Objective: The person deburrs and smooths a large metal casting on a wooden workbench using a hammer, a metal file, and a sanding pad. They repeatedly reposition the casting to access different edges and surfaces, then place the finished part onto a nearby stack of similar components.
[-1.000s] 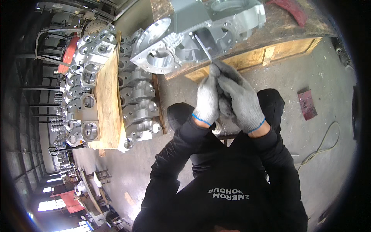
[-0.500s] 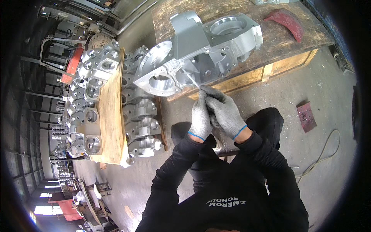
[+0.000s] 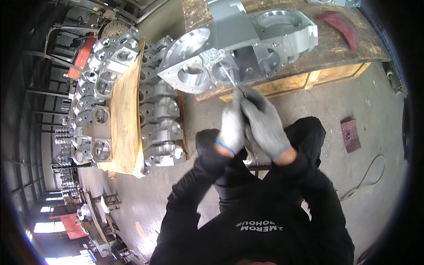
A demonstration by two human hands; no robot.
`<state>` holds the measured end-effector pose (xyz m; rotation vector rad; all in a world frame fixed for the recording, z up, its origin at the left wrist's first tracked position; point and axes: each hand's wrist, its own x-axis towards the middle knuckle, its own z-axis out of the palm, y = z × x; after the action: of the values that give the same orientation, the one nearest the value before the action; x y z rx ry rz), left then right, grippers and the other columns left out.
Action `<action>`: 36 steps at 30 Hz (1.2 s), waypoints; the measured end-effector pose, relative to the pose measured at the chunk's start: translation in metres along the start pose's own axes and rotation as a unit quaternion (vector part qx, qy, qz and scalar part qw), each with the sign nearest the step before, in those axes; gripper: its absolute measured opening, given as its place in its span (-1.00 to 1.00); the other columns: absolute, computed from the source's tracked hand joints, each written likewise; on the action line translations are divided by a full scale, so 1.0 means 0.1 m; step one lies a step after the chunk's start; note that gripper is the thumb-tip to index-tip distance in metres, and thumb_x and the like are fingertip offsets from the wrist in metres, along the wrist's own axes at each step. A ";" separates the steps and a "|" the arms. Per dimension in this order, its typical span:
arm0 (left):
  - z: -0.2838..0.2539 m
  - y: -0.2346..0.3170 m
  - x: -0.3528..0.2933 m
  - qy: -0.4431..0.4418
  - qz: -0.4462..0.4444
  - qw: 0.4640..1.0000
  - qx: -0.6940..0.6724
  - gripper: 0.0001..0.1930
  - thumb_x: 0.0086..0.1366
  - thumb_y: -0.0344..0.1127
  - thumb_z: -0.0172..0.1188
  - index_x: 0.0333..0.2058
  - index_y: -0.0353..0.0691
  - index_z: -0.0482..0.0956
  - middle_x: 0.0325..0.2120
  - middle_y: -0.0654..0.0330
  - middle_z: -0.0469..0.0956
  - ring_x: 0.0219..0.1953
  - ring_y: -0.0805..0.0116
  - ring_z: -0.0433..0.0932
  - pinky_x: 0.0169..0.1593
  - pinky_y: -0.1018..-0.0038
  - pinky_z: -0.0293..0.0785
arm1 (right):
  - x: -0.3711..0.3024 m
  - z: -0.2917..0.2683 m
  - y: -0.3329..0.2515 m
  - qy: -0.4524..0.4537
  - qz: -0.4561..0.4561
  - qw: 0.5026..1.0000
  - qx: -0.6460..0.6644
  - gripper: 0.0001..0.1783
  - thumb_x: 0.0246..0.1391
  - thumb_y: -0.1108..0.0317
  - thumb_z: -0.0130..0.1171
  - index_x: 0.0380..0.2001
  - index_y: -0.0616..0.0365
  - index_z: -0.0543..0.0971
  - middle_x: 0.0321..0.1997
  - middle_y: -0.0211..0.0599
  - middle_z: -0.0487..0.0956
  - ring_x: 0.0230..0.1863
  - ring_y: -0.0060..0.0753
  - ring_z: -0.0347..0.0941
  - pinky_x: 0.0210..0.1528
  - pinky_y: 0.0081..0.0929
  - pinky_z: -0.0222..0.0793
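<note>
A large silvery metal casting (image 3: 232,28) with round machined bores rests on the worn workbench (image 3: 194,17), its near side jutting past the bench's edge. Both my hands wear light grey gloves with blue cuffs and meet in front of it. My left hand (image 3: 232,127) and my right hand (image 3: 264,122) are closed together around a thin, light-coloured rod-shaped tool (image 3: 229,76). Its far end reaches into the opening beside the casting's left front bore. The handle is hidden inside the gloves, and the exact tool kind does not show.
Left of me, similar castings (image 3: 161,110) stand in rows beside a wooden board (image 3: 126,119). A dark red curved piece (image 3: 341,27) lies on the bench's right. On the floor at right are a reddish sheet (image 3: 350,135) and a pale hose or cord (image 3: 364,185).
The casting and bench now appear higher and slightly further right in the view. Both hands remain together on the tool, with motion blur on them now.
</note>
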<state>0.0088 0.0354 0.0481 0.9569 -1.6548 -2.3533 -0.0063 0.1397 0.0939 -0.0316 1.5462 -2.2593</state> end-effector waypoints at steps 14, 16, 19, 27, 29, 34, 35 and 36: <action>-0.04 0.08 -0.12 -0.053 0.069 0.992 0.089 -0.35 0.55 0.22 -0.10 0.00 -0.34 0.62 -0.14 0.08 0.66 -0.24 0.42 0.61 -0.24 0.37 0.55 | 0.03 -0.09 0.12 -0.044 0.076 0.993 0.079 -0.56 0.37 0.34 0.12 0.25 0.24 0.51 0.09 -0.24 0.63 0.05 -0.48 0.57 0.11 -0.56 0.47; -0.09 0.03 -0.13 -0.004 0.047 0.977 0.206 -0.35 0.55 0.22 -0.08 -0.01 -0.35 0.62 -0.17 0.09 0.66 -0.26 0.41 0.61 -0.27 0.35 0.55 | -0.03 -0.06 0.09 0.012 0.097 0.995 -0.001 -0.58 0.37 0.33 0.13 0.22 0.24 0.53 0.05 -0.27 0.65 0.03 -0.51 0.57 0.06 -0.56 0.48; -0.19 -0.02 -0.08 -0.038 0.180 0.953 0.241 -0.37 0.52 0.24 -0.04 -0.18 -0.32 0.64 -0.30 0.17 0.65 -0.31 0.32 0.62 -0.31 0.33 0.55 | 0.06 -0.01 0.24 -0.040 0.055 0.994 0.089 -0.57 0.38 0.35 0.09 0.25 0.25 0.50 0.09 -0.30 0.62 0.04 -0.53 0.56 0.07 -0.57 0.48; -0.27 -0.17 0.22 -0.027 0.108 0.982 0.155 -0.44 0.58 0.16 -0.12 -0.01 -0.25 0.60 -0.33 0.15 0.61 -0.27 0.31 0.58 -0.15 0.34 0.52 | 0.16 -0.05 0.34 -0.019 0.020 0.999 -0.030 -0.54 0.38 0.33 0.05 0.26 0.29 0.50 0.10 -0.16 0.65 0.13 -0.39 0.55 0.19 -0.49 0.43; -0.30 -0.10 0.18 -0.088 0.120 0.984 0.098 -0.56 0.58 0.00 -0.13 -0.01 -0.25 0.56 -0.29 -0.08 0.62 -0.23 0.10 0.62 -0.15 0.23 0.55 | 0.22 -0.13 0.32 -0.070 -0.048 0.992 -0.089 -0.53 0.37 0.34 -0.01 0.25 0.32 0.48 0.10 -0.05 0.67 0.18 -0.25 0.57 0.26 -0.41 0.41; -0.51 0.51 -0.20 0.089 0.439 0.758 0.474 -0.76 0.39 -0.29 0.19 -0.08 -0.31 0.51 -0.28 -0.25 0.61 -0.42 -0.15 0.66 -0.29 0.07 0.60 | 0.27 -0.22 0.37 -0.077 -0.172 0.837 -0.514 -0.50 0.33 0.34 0.00 0.32 0.05 0.46 -0.14 0.14 0.68 -0.09 0.18 0.64 0.00 -0.01 0.56; -0.51 0.73 -0.11 0.166 0.595 0.640 0.456 -0.75 0.32 -0.34 0.25 -0.12 -0.35 0.52 -0.23 -0.16 0.61 -0.36 -0.17 0.63 -0.23 0.00 0.58 | 0.28 -0.19 0.37 -0.081 -0.192 0.813 -0.543 -0.48 0.33 0.33 0.00 0.34 0.02 0.45 -0.21 0.12 0.68 -0.15 0.18 0.65 -0.05 0.01 0.56; -0.54 0.97 0.03 0.184 0.677 0.545 0.460 -0.81 0.36 -0.39 0.18 -0.10 -0.30 0.54 -0.38 0.01 0.61 -0.35 0.04 0.62 -0.25 0.21 0.53 | 0.27 -0.16 0.35 -0.094 -0.199 0.788 -0.574 -0.46 0.33 0.33 -0.01 0.36 -0.01 0.43 -0.28 0.10 0.68 -0.20 0.17 0.65 -0.10 0.03 0.56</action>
<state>0.0113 -0.0485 0.1207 -0.0711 -2.0625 -0.1847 -0.0238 0.1342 0.0513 -0.9502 2.6906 -1.0965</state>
